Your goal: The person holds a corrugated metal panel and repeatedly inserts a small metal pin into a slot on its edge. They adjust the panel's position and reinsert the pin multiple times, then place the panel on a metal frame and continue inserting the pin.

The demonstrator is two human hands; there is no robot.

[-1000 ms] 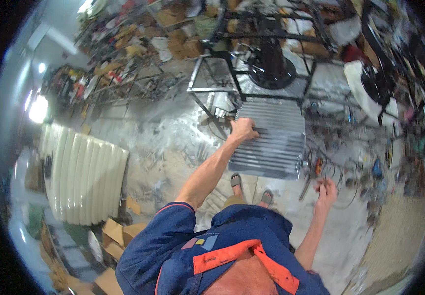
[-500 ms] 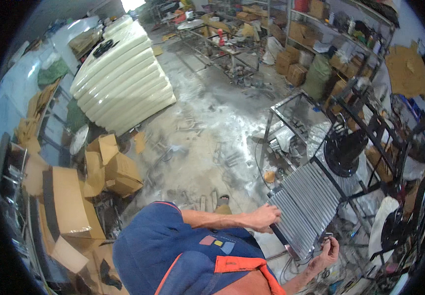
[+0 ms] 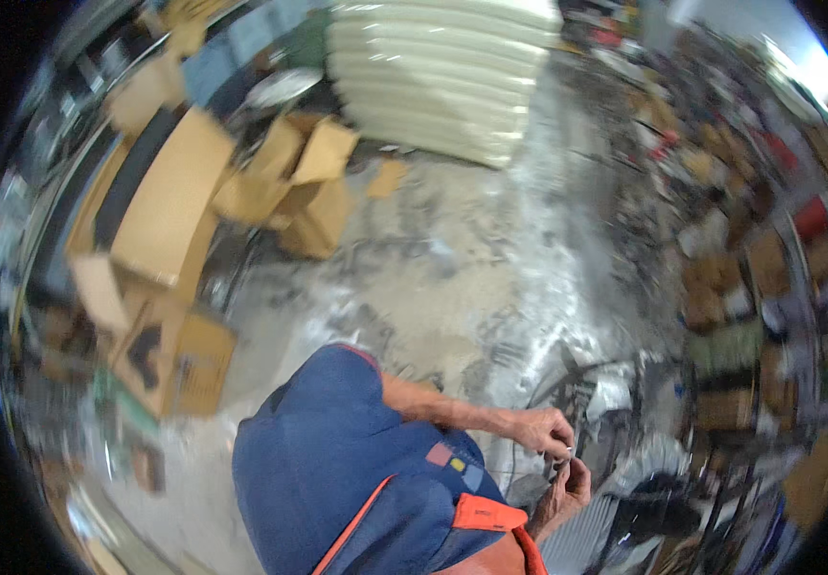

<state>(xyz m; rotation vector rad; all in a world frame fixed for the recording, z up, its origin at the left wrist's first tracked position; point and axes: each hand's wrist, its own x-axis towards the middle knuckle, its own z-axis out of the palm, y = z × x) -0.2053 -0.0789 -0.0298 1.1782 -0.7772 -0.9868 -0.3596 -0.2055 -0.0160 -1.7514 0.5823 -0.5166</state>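
My left hand (image 3: 542,430) and my right hand (image 3: 567,489) are brought close together, fingertips pinched around something small. What they hold is too small and blurred to name. Right beside them lies a grey ribbed metal panel (image 3: 578,533), partly cut off by the lower edge; neither hand visibly grips it. A black round-based part (image 3: 663,513) sits just past the panel.
An open cardboard box (image 3: 313,216) stands on the dusty floor (image 3: 433,287), with larger cartons (image 3: 170,206) farther left. A stack of wrapped cream slabs (image 3: 442,77) rises at the back. Cluttered shelves (image 3: 768,278) line the right side, blurred.
My view has swung to the right and down. My left hand has left the ribbed panel's edge and met my right hand, which was holding a small thing beside it.
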